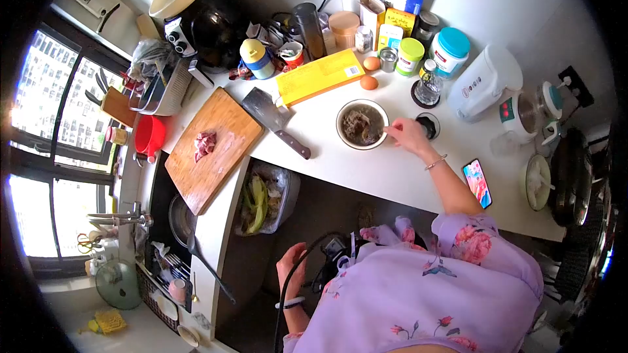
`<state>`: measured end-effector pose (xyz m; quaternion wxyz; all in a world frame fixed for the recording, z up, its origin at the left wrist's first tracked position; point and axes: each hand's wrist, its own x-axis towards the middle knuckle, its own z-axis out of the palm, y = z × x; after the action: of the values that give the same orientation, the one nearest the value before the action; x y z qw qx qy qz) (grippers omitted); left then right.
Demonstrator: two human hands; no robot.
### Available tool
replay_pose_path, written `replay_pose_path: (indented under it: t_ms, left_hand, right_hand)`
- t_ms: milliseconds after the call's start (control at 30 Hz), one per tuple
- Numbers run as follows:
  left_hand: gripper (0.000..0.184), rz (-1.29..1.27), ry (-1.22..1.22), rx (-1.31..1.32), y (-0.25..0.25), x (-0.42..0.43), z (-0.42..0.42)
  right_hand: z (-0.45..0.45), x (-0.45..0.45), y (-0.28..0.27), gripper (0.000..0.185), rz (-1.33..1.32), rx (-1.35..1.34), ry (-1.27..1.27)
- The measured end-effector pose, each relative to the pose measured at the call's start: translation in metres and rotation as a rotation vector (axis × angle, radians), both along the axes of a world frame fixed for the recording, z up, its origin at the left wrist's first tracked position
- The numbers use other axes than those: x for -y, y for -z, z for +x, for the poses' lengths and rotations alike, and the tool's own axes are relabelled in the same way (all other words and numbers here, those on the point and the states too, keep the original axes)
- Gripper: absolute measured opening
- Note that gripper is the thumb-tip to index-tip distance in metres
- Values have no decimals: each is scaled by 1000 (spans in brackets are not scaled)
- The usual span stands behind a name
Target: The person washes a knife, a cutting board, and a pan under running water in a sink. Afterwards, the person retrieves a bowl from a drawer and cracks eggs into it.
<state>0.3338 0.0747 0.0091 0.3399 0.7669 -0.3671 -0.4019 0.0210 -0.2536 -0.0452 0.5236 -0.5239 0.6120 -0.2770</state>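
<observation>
A white bowl (341, 112) with dark, wet-looking food inside stands on the white counter. My right hand (407, 136) reaches over from the right, its thumb and fingers closed on the bowl's near-right rim. A small dark-filled glass (429, 125) is just beside that hand. Low by my body hangs my left hand (290, 267), fingers loosely bent and apart, with nothing visible in it. A black cable (292, 273) passes close to it. Left of the bowl lies a cleaver (271, 117); pieces of raw meat (205, 146) rest on the wooden cutting board (214, 173).
Two eggs (369, 83) and a yellow box (320, 78) lie behind the bowl. A clear pitcher (485, 83) and a phone (477, 184) are to the right. Below the counter edge is a bin (286, 191) with vegetable scraps. A pan handle (212, 268) juts out at the left.
</observation>
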Motion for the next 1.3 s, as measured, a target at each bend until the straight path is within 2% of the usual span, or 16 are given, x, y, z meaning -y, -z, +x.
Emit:
replay_pose_path:
  t_ms: [33, 133, 200, 300, 367, 500, 533, 633, 733, 767, 800, 833, 867, 1033, 1133, 1300]
  left_hand:
    - [22, 12, 20, 16, -1, 2, 0]
    - [22, 36, 77, 73, -7, 5, -2]
    - [22, 43, 91, 115, -5, 7, -1]
    - [22, -2, 44, 123, 2, -1, 3]
    - [25, -15, 42, 109, -4, -5, 4]
    - [28, 35, -81, 111, 2, -33, 5]
    - [29, 42, -110, 124, 6, -43, 5]
    - [31, 65, -121, 155, 18, -66, 9]
    - [28, -13, -236, 136, 30, -82, 5]
    - [28, -8, -275, 139, 32, -87, 4]
    - [28, -23, -287, 127, 34, -91, 5]
    - [28, -42, -289, 112, 35, -93, 5]
    - [30, -56, -282, 75, 31, -94, 7]
    - [26, -305, -288, -58, 17, -68, 25]
    - [29, -449, -287, -189, 8, -39, 33]
    - [56, -655, -258, 79, -19, -30, 41]
  right_hand:
    - [-3, 9, -15, 20, -237, -472, -126]
    - [6, 60, -31, 18, -606, -398, -67]
    - [20, 101, -24, 20, -658, -413, -106]
    - [45, 145, 2, 27, -896, -509, -297]
    - [50, 153, 4, 24, -734, -526, -440]
    - [57, 165, 22, 20, -921, -484, -455]
    - [52, 179, 37, 20, -757, -681, -485]
    - [42, 193, 42, 19, -493, -445, -563]
    - [10, 240, 93, 25, -664, -365, -485]
    - [10, 244, 94, 28, -822, -308, -465]
    - [16, 241, 82, 32, -750, -356, -458]
    - [16, 236, 58, 35, -678, -412, -442]
    - [42, 190, 1, 36, -371, -309, -426]
    - [136, 36, -107, 31, -306, 20, -574]
    - [190, -58, -122, 33, -215, 148, -784]
    - [260, -196, -104, 37, 163, 366, -857]
